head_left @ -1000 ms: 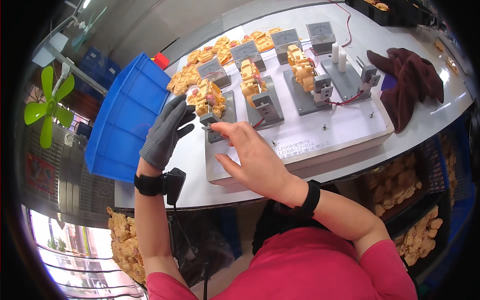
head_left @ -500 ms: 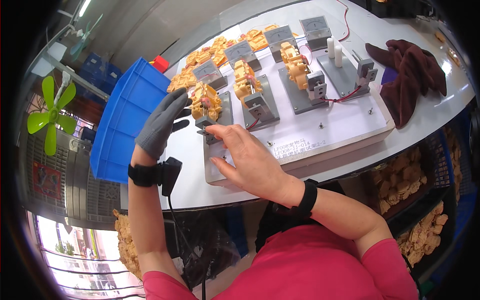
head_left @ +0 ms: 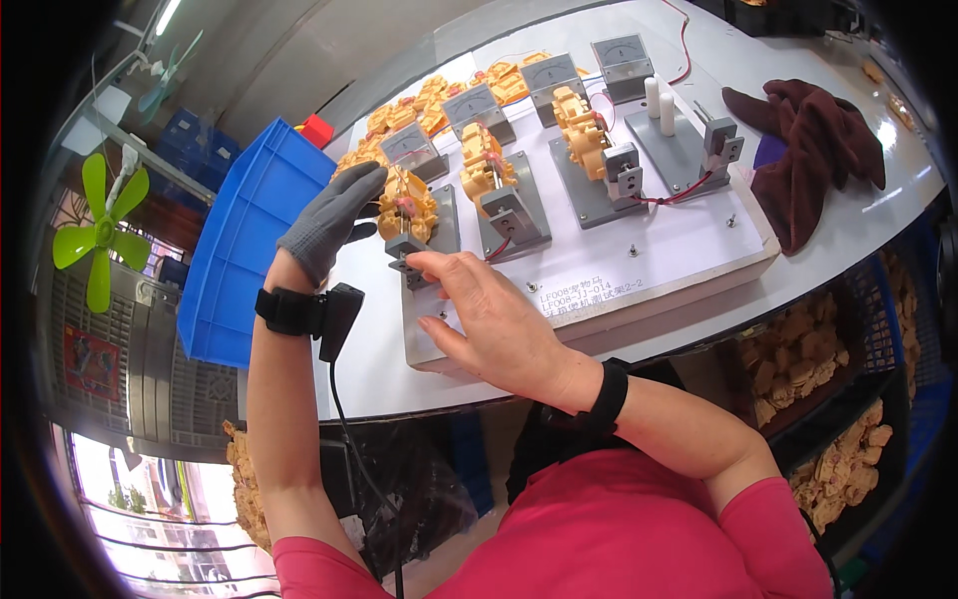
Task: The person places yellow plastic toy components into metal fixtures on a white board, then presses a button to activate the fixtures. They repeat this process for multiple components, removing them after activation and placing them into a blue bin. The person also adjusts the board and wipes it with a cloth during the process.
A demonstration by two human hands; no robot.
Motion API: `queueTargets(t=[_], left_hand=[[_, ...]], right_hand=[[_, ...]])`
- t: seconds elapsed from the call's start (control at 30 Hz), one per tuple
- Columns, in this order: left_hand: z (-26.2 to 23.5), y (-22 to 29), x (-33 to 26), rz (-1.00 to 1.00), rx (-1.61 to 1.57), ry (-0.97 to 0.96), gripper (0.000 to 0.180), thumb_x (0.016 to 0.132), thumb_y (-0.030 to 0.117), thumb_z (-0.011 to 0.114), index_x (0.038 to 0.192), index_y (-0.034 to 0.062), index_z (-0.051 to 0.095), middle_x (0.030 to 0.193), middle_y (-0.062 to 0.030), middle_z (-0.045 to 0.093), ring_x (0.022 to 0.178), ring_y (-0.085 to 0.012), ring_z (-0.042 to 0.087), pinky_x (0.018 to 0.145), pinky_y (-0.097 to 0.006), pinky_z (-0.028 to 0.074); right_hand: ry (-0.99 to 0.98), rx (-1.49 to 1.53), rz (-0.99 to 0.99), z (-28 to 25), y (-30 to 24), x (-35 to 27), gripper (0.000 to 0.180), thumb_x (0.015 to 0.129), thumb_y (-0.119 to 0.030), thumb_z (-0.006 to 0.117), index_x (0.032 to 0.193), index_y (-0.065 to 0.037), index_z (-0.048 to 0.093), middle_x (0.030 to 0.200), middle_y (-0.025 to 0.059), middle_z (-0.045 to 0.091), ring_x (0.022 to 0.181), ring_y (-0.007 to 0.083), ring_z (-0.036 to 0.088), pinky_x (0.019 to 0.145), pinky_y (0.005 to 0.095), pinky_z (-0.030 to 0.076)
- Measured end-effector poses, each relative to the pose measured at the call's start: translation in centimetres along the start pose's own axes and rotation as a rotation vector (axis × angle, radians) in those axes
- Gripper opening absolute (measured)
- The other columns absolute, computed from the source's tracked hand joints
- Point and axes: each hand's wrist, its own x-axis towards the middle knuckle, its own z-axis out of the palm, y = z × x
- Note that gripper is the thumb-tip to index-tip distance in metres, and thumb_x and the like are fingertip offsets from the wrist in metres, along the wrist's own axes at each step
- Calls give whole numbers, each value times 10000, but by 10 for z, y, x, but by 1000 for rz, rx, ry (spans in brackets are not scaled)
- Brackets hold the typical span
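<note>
My left hand [head_left: 331,222], in a grey glove, is open beside the leftmost yellow-orange plastic gear mechanism [head_left: 408,200]. Its fingers stretch along that part's left side; whether they touch it I cannot tell. The mechanism is seated on a grey fixture plate [head_left: 445,222] behind a small grey clamp block [head_left: 403,246]. Bare, my right hand [head_left: 499,321] has its index fingertip at the front of this block, with the thumb spread away from it. Two similar mechanisms [head_left: 483,160] [head_left: 579,130] occupy the fixtures to the right.
Analog meters [head_left: 415,150] stand behind the fixtures on a white board [head_left: 599,270]. The rightmost fixture [head_left: 664,150] carries white posts. A blue bin [head_left: 249,240] stands at left, a dark red cloth [head_left: 818,150] lies at right. More yellow-orange parts [head_left: 429,100] are piled at the back.
My left hand has moved in closer to the leftmost mechanism, its fingers now nearer the part's upper left. My right hand keeps its place at the clamp block. The view has shifted slightly.
</note>
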Motion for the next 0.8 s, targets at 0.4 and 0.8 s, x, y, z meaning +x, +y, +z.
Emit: queueTargets(t=[0.4,0.8], left_hand=[[5,11,0,-57,100,-27,442,1036,283,510,1439,102,503,1411,-40,540,1176,-155,603,951,-318,527],[15,17,20,-183,252,-97,832,883,695,545,1390,37,503,1254,-137,601,1073,-205,614,829,-344,543]], right_hand=[[-16,40,11,3,1,1,593,832,-59,686,1362,-58,422,1135,178,551,1051,362,592,898,434,495],[-69,182,93,1,-3,11,548,867,-48,655,1372,-47,440,1117,174,567,1032,310,604,925,404,496]])
